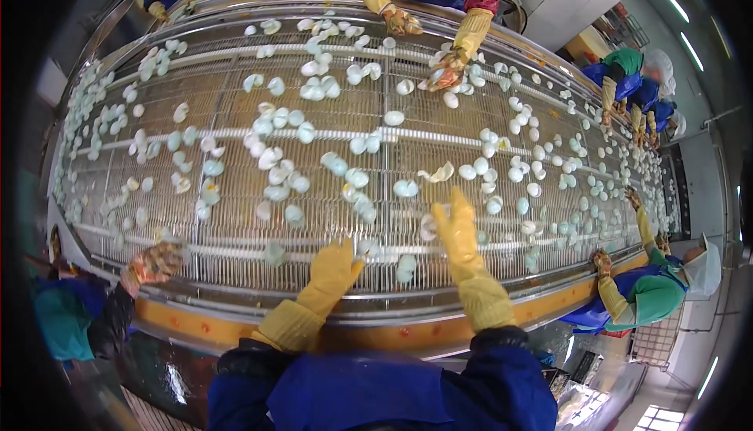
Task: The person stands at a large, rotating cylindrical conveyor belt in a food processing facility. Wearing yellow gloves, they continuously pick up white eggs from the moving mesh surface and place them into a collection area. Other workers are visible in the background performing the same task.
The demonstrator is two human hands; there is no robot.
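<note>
Both my hands wear yellow rubber gloves and reach over a slatted metal conveyor (235, 107) strewn with pale blue-green and white eggshells, many of them broken. My left hand (330, 273) is palm down above the near slats, thumb apart, nothing seen in it. An eggshell (369, 247) lies just beyond its thumb. Farther out, my right hand (457, 234) has its thumb and fingers spread, with nothing visible between them. A shell half (428, 228) lies beside its thumb. Past its fingertips rests a torn, curled shell piece (440, 172). Another shell (406, 269) lies between my hands.
An orange-brown rim (406, 332) runs along my side. Across the conveyor, a co-worker's gloved hand (448, 71) touches shells. Another worker's gloved hand (156, 261) is at my left. More workers stand along the right end, one on my side (653, 295).
</note>
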